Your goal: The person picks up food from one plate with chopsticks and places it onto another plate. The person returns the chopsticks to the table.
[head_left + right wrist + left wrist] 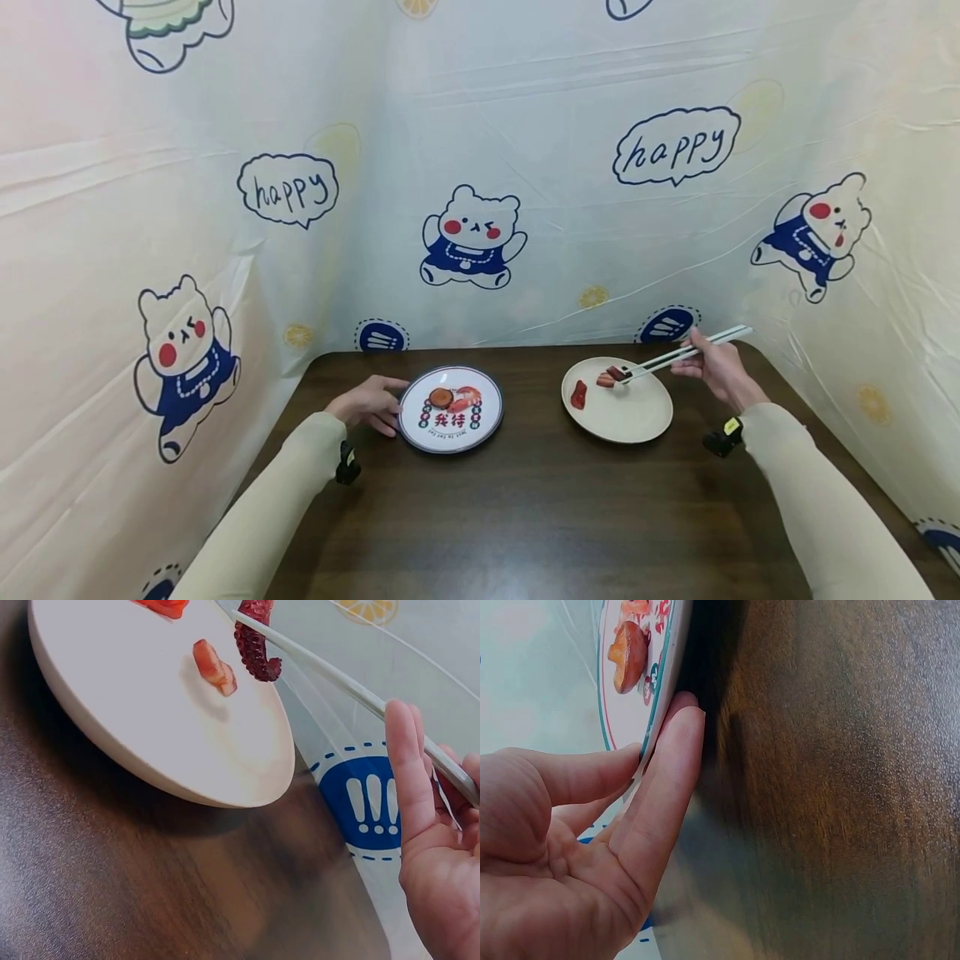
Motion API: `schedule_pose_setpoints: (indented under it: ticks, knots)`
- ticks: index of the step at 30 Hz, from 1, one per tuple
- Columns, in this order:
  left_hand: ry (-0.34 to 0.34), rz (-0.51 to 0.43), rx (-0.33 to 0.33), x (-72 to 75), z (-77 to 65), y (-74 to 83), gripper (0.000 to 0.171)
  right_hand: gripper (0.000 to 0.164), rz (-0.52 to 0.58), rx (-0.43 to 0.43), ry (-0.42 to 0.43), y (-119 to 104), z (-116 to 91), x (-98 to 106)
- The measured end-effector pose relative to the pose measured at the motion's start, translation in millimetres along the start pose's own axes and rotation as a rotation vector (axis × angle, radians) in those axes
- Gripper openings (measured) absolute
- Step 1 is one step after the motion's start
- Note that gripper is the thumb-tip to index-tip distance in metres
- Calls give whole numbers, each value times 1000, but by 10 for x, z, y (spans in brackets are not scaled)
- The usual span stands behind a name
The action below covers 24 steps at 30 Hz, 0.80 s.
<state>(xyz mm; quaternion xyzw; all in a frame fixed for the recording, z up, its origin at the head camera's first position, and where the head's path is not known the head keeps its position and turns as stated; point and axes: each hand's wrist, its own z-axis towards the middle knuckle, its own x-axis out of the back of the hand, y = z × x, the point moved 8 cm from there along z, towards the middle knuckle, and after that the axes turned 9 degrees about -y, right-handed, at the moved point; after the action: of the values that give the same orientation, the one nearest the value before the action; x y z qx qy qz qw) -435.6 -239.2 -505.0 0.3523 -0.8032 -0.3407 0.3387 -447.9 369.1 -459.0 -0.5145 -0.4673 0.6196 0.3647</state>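
On the left, my left hand point(371, 404) pinches the edge of a white plate with a dark rim point(487, 421), thumb over it and fingers underneath. That plate bears a shiny brown round piece point(632, 658), a pink shrimp shape point(467, 398) and red printed characters. My right hand point(722, 367) holds a pair of pale chopsticks point(678, 354). At their tips, a dark red octopus tentacle point(255, 649) hangs over the cream plate point(630, 421). A pink-and-white piece point(214, 669) and a red piece point(578, 394) lie on the cream plate.
Both plates stand toward the back of a dark brown wooden table point(495, 517), with a gap between them. A pale curtain point(555, 167) printed with bears and "happy" bubbles surrounds the table at the back and sides. Each wrist wears a small black camera.
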Motion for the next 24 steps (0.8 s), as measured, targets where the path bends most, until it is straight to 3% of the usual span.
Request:
schedule_pose_setpoints:
  ticks: [13, 24]
  knots:
    - [0, 8, -1, 1, -1, 17, 63, 38, 0, -23, -31, -17, 78, -25]
    - [6, 15, -2, -13, -17, 20, 64, 43, -8, -34, -55, -111, 96, -209]
